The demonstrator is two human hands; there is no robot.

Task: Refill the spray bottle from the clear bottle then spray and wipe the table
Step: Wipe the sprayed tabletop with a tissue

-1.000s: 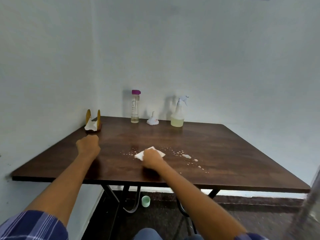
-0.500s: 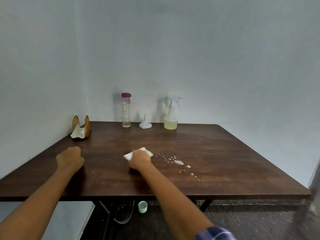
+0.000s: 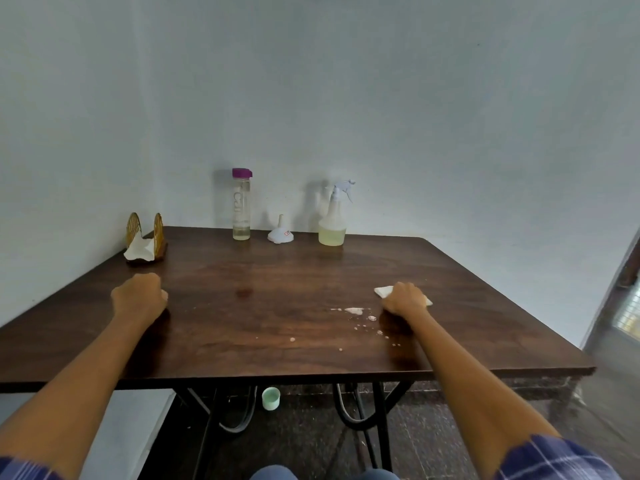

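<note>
We see a dark wooden table (image 3: pixel 277 271) set into the corner of a room with pale blue-grey walls. Taking the spray bottle (image 3: pixel 333 220) as our landmark, it stands upright at the table's far edge by the wall, holding a little yellowish liquid. Just left of it sits a white funnel (image 3: pixel 280 233), mouth down, and further left the clear bottle (image 3: pixel 241 206) with a purple cap, nearly empty. Far left of the spray bottle, in the corner, a napkin holder (image 3: pixel 145 239) keeps white napkins. Nearer us and right of the spray bottle, our right hand (image 3: pixel 405 303) presses a white tissue (image 3: pixel 382 291) against the wood, fingers curled over it; droplets (image 3: pixel 353 310) lie just left of that hand. Our left hand (image 3: pixel 140 299) rests on the table as a fist, holding nothing we can see. Under the table a small green cup (image 3: pixel 270 398) lies on the dark floor.
</note>
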